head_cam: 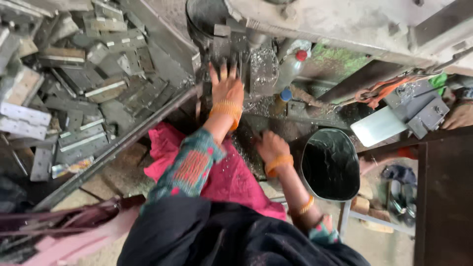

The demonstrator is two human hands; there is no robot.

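head view looks down on a grey machine (345,24) that fills the top, reaching past both hands. up and left of the left grip lies a heap of flat grey metal plates (84,93), many with rows of holes, held back by a slanted metal rail (123,143) that runs down to the left. below the left grip, a pink cloth (226,177) covers the person's lap. right of the right grip stands a dark bucket (331,165) with a glossy black inside, very near that wrist.

the left hand (225,86) is stretched up to the machine's work area (231,44), fingers spread and flat against the dark metal there; it is released, pressing rather than clasping, though what lies under the palm is hidden. an orange bangle (225,109) sits on that wrist, and the sleeve is patterned in teal and red.

the right hand (271,145) rests lower, on the counter edge strewn with bright metal shavings (261,64); its fingers curl downward and i cannot tell whether they clasp anything. just above and right of the right grip stand a plastic bottle with a red cap (290,66) and a small blue cap (286,93). far right, another person's hand (458,116) lies beside a grey metal block (419,108).
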